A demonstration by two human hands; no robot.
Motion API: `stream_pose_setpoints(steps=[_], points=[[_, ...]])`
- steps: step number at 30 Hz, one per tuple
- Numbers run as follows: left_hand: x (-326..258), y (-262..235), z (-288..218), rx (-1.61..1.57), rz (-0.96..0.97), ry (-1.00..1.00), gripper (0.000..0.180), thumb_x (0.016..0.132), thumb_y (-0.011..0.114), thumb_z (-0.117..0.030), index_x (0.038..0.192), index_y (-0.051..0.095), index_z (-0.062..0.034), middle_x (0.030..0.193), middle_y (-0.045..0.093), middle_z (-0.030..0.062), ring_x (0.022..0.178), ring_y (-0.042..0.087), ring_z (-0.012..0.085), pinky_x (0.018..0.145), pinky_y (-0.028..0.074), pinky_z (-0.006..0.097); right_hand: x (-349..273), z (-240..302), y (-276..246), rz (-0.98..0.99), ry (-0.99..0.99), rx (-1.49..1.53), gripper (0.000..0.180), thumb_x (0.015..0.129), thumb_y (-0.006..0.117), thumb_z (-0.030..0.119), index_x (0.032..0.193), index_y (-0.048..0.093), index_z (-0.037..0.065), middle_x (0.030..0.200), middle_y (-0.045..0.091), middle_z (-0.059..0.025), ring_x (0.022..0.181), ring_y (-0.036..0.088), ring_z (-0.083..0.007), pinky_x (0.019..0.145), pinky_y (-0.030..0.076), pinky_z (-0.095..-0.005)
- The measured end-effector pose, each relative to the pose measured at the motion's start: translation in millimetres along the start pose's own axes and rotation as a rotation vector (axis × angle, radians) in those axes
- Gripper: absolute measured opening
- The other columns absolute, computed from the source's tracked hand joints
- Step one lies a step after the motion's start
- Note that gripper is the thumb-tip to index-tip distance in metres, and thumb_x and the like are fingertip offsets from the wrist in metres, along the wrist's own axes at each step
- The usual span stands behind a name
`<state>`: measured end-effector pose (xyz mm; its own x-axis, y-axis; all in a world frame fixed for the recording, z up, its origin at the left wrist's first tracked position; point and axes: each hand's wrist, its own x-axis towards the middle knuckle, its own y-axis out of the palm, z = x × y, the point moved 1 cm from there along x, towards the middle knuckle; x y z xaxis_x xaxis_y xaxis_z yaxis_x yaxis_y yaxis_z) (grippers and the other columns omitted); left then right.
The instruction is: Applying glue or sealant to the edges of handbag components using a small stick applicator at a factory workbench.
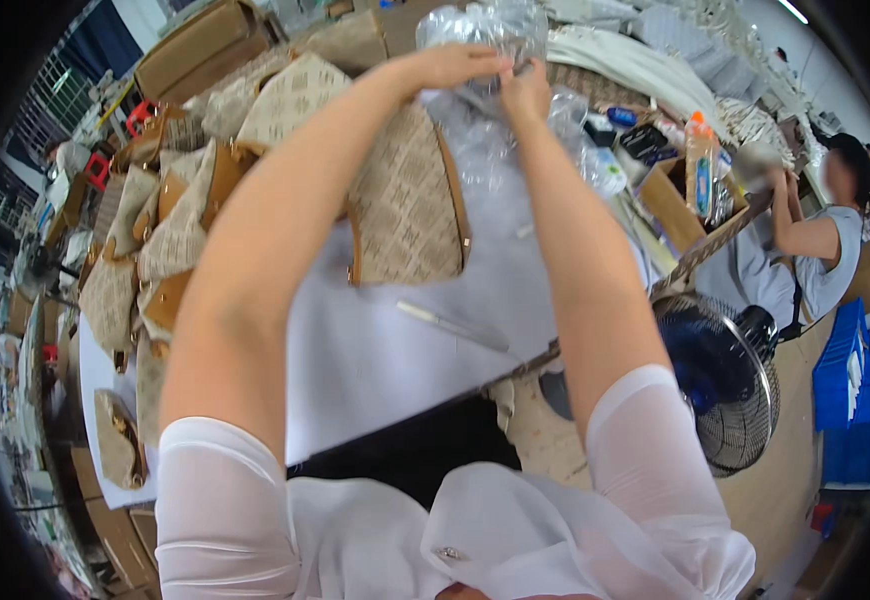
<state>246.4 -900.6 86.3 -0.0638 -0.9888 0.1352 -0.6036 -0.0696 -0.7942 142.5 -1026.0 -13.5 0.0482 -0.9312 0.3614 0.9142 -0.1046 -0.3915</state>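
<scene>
Both my arms reach to the far side of the white-covered table (375, 360). My left hand (455, 65) and my right hand (527, 92) meet at clear inflated plastic packaging (485, 28). The fingertips of both hands are closed on the plastic, close together. More crumpled clear plastic (475, 150) lies just below them. Between my forearms rests a beige patterned handbag piece (410, 210) with brown edging. On the bare cloth nearer to me is a slim silver-white pen-like tool (450, 325).
Beige and brown handbags (170, 220) are heaped on the left. At the right stand a cardboard box (675, 205), a bottle with an orange cap (700, 165) and a black fan (720, 380). A co-worker (825, 235) sits beyond, near blue bins (855, 400).
</scene>
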Motion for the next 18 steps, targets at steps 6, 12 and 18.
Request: stream_pose_setpoints(steps=[6, 12, 18], points=[[-144.6, -46.7, -90.7, -0.019, -0.108, 0.046, 0.042, 0.097, 0.060, -0.032, 0.129, 0.057, -0.0040, 0.114, 0.068, 0.0095, 0.103, 0.063, 0.0163, 0.088, 0.050, 0.028, -64.9, 1.5, -77.3, 0.444, -0.274, 0.105, 0.034, 0.089, 0.066, 0.035, 0.101, 0.066, 0.004, 0.088, 0.069, -0.0115, 0.080, 0.064, -0.0212, 0.070, 0.050, -0.0349], [-323.6, -7.6, -141.7, -0.133, -0.468, 0.034, 0.027, 0.095, 0.063, -0.021, 0.114, 0.071, -0.0034, 0.105, 0.072, 0.0070, 0.092, 0.065, 0.0140, 0.083, 0.050, 0.026, -311.7, -6.9, -167.3, 0.501, -0.876, -0.252, 0.026, 0.092, 0.066, 0.028, 0.088, 0.057, 0.004, 0.076, 0.059, -0.0105, 0.069, 0.056, -0.0317, 0.064, 0.046, -0.0393], [-446.3, 101.2, -164.9, -0.700, -0.578, -0.429, 0.029, 0.096, 0.055, -0.013, 0.116, 0.065, 0.0047, 0.106, 0.069, 0.0139, 0.081, 0.065, 0.0161, 0.071, 0.054, 0.029, -395.4, 50.9, -229.7, 0.969, -0.097, 0.441, 0.017, 0.097, 0.059, 0.016, 0.089, 0.053, 0.002, 0.068, 0.056, -0.0096, 0.063, 0.057, -0.0275, 0.059, 0.044, -0.0363]])
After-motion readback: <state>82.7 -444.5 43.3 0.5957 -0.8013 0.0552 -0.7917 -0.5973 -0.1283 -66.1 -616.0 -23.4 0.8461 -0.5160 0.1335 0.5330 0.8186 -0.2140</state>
